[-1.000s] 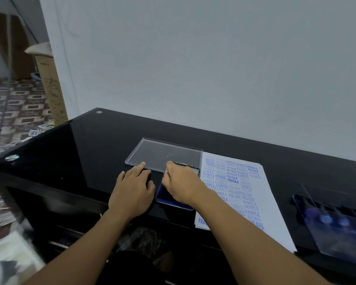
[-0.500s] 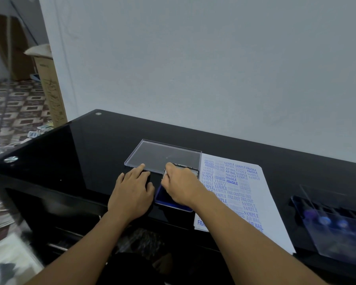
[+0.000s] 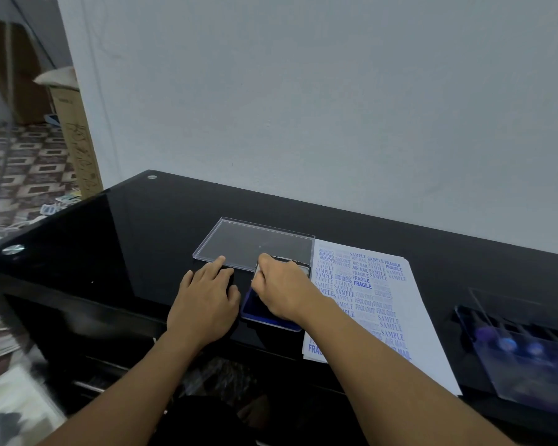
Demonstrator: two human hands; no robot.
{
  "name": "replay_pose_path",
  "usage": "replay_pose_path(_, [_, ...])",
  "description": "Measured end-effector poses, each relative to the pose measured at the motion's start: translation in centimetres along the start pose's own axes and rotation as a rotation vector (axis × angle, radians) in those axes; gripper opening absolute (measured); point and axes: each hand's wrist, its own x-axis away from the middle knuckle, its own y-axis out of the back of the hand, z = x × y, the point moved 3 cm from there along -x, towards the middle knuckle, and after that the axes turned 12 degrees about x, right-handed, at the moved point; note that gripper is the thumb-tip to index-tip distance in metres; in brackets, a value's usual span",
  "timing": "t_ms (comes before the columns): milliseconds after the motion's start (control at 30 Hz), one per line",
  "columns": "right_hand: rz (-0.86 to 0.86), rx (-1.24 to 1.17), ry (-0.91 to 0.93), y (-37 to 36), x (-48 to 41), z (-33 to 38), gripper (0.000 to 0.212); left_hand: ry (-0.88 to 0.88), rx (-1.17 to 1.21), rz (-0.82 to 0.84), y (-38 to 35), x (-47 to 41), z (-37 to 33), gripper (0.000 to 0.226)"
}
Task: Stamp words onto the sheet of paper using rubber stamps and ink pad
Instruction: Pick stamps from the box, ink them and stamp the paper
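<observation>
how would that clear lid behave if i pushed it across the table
Probably slides easily: the lid lies flat on the glossy table. It looks like thin, rigid clear plastic, so likely light and stiff. Flat with a low rim, it should not tip or roll.

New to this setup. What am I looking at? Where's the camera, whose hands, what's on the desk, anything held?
No machine here: a person works with bare hands. The single view comes from a wide-angle camera on their head, looking forward and down. The left hand lies flat on the black glass table, fingertips at the edge of a clear plastic lid. The right hand is curled over the blue ink pad, pinching what looks like a small stamp, mostly hidden. Right of the pad lies a sheet of paper covered in blue words such as SAMPLE and FRAGILE. Further right sits a blurred clear tray, likely holding more stamps.
</observation>
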Motion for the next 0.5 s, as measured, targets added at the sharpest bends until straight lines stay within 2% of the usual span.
replay_pose_path(500, [-0.006, 0.014, 0.006, -0.40, -0.15, -0.13, 0.015, 0.012, 0.001, 0.009, -0.06, -0.05, 0.02, 0.046])
